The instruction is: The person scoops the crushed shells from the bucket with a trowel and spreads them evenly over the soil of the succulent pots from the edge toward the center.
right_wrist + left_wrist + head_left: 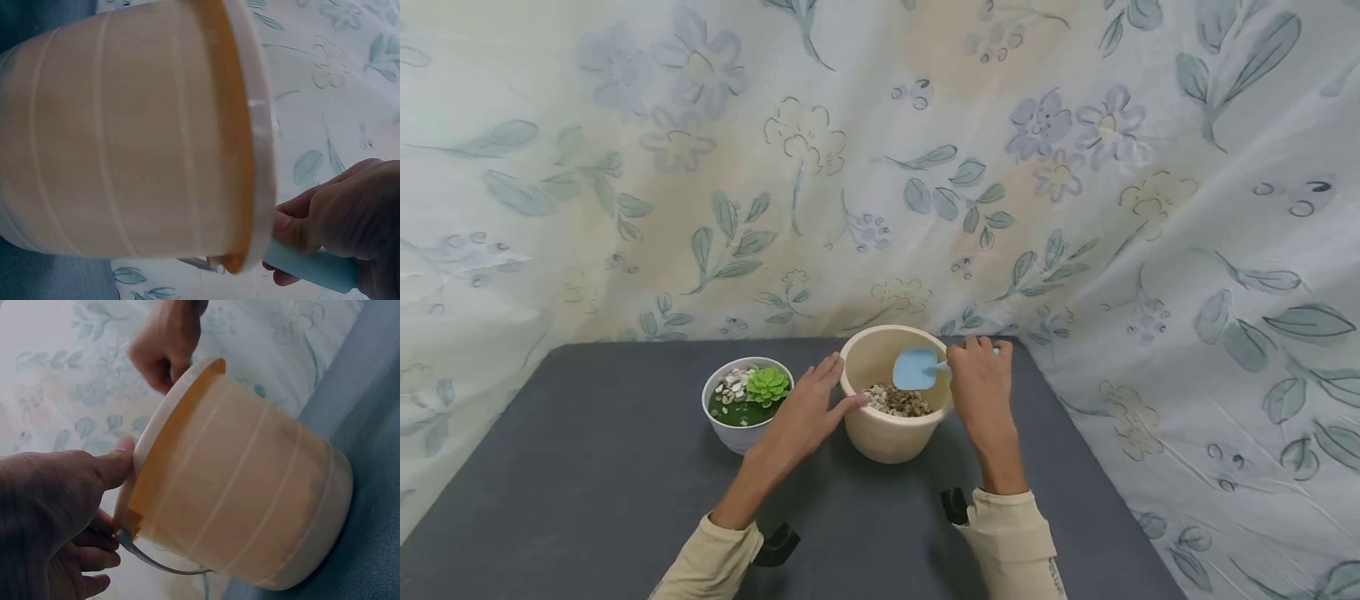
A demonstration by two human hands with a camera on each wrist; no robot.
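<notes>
A cream plastic bucket [887, 437] stands on the dark tabletop with pebbles [898, 400] in its bottom. My left hand [808, 408] rests against the left side of its rim, fingers extended, with the thumb on the near rim. In the left wrist view, the left fingers lie beside the bucket's grey handle [162, 565]. My right hand [981, 379] grips the handle of a light blue scoop [915, 369] at the bucket's right rim. The scoop's blade is over the bucket's opening; whether it carries any pebbles cannot be told. In the right wrist view, the bucket hides the blade.
Left of the bucket, close to my left forearm, stands a white bowl [737, 435] with a green succulent [767, 386], pale stones and a green surface. A floral cloth [850, 183] hangs behind the dark table [587, 500] and along its right side.
</notes>
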